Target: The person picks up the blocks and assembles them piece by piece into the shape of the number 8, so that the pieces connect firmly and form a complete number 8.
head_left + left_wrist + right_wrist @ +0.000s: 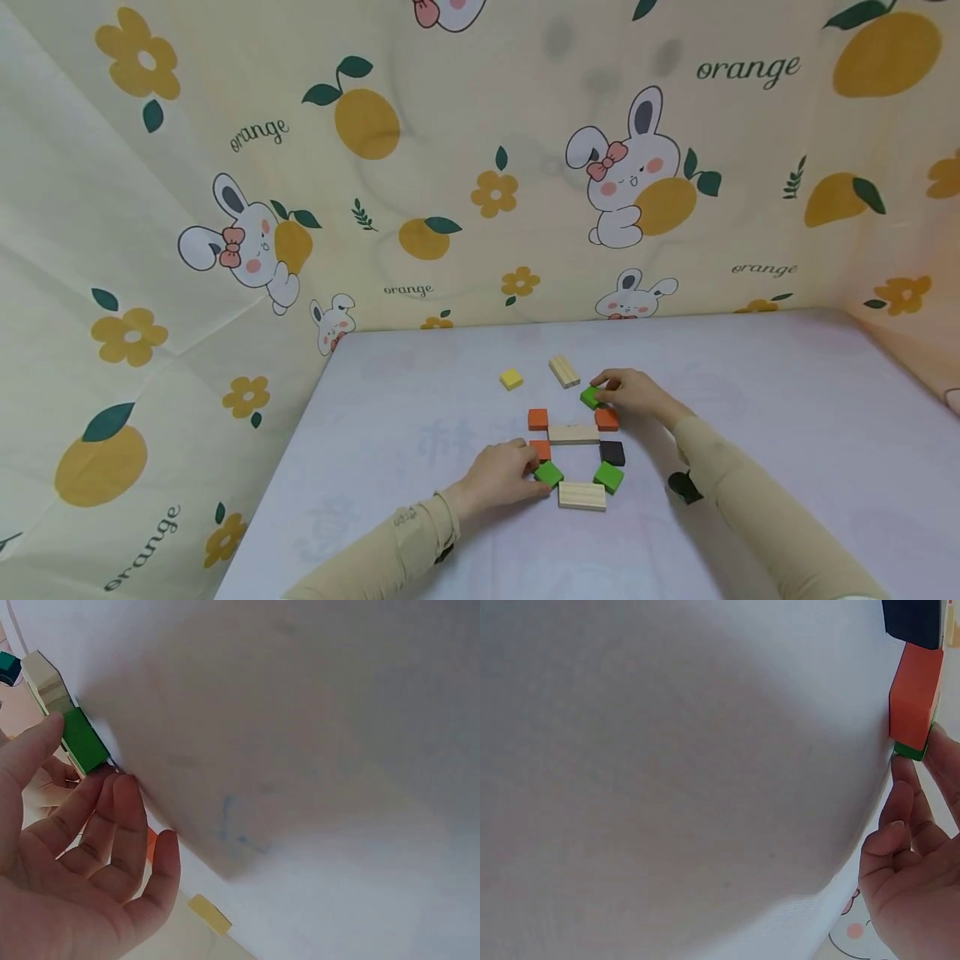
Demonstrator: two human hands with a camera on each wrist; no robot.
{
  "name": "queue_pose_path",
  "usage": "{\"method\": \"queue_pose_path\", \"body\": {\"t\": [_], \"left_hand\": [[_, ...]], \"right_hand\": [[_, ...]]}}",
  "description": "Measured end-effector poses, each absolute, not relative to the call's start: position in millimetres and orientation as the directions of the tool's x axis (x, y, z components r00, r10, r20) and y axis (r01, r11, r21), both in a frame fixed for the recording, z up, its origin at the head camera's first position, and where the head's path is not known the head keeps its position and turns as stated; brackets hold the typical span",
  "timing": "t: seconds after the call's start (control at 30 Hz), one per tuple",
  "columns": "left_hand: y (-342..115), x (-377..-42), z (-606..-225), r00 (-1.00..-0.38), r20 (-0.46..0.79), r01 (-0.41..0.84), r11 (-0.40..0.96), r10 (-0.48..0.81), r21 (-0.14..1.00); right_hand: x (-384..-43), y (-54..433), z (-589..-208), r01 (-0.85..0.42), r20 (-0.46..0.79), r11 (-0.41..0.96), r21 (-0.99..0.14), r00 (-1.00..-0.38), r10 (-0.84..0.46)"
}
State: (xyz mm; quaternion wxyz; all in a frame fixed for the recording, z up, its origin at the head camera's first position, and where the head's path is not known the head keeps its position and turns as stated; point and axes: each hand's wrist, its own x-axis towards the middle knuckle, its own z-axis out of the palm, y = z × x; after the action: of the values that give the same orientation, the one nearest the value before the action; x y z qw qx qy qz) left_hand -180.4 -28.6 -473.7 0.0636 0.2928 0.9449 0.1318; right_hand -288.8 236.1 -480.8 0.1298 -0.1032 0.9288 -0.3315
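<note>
My left hand (497, 479) pinches a green block (85, 740) between thumb and fingertips at the lower left of a block outline on the table. Beside that block lie an orange block (542, 450) and a plain wooden block (582, 497). At the upper right, my right hand (636, 395) pinches another green block (589, 397). An orange block (916, 697) sits right next to it, with a black block (612, 453) nearer me. A third green block (609, 477) lies at the lower right. A wooden block (573, 434) spans the middle between the two sides.
Behind the outline, a yellow block (512, 379) and a slanted wooden block (564, 372) lie apart on the white table (397, 400). Another orange block (537, 419) is at the outline's upper left. A printed cloth (450, 183) hangs behind the table's back edge.
</note>
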Motion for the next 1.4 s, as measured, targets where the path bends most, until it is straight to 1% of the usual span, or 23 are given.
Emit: {"method": "queue_pose_path", "body": {"t": [0.3, 0.5, 0.67, 0.9, 1.17, 1.3, 1.4], "left_hand": [[-34.7, -182.7, -472.3, -0.811, -0.053, 0.527, 0.766, 0.583, 0.367], [-40.4, -184.9, -468.0, -0.795, -0.080, 0.540, 0.763, 0.601, 0.355], [-44.0, -192.6, -463.1, -0.794, -0.063, 0.551, 0.759, 0.605, 0.346], [-48.5, -217.7, -451.1, -0.841, -0.038, 0.478, 0.776, 0.539, 0.412], [-51.4, -244.9, -452.2, -0.890, 0.018, 0.425, 0.813, 0.456, 0.399], [-50.1, -262.9, -454.1, -0.906, 0.068, 0.409, 0.822, 0.418, 0.396], [-50.1, -276.7, -456.2, -0.924, 0.090, 0.375, 0.836, 0.371, 0.400]], "right_hand": [[-287.8, 237.7, -480.9, -0.113, -0.167, 0.756, -0.645, -0.944, -0.284], [-285.9, 237.5, -477.9, -0.128, -0.172, 0.759, -0.639, -0.938, -0.303], [-284.1, 238.3, -476.3, -0.147, -0.166, 0.758, -0.635, -0.933, -0.320], [-284.3, 239.0, -477.3, -0.147, -0.161, 0.752, -0.642, -0.934, -0.320], [-283.9, 236.8, -477.1, -0.149, -0.170, 0.752, -0.642, -0.929, -0.329], [-283.7, 237.2, -475.0, -0.165, -0.162, 0.759, -0.629, -0.928, -0.336], [-283.9, 236.7, -474.1, -0.170, -0.162, 0.762, -0.625, -0.926, -0.340]]}}
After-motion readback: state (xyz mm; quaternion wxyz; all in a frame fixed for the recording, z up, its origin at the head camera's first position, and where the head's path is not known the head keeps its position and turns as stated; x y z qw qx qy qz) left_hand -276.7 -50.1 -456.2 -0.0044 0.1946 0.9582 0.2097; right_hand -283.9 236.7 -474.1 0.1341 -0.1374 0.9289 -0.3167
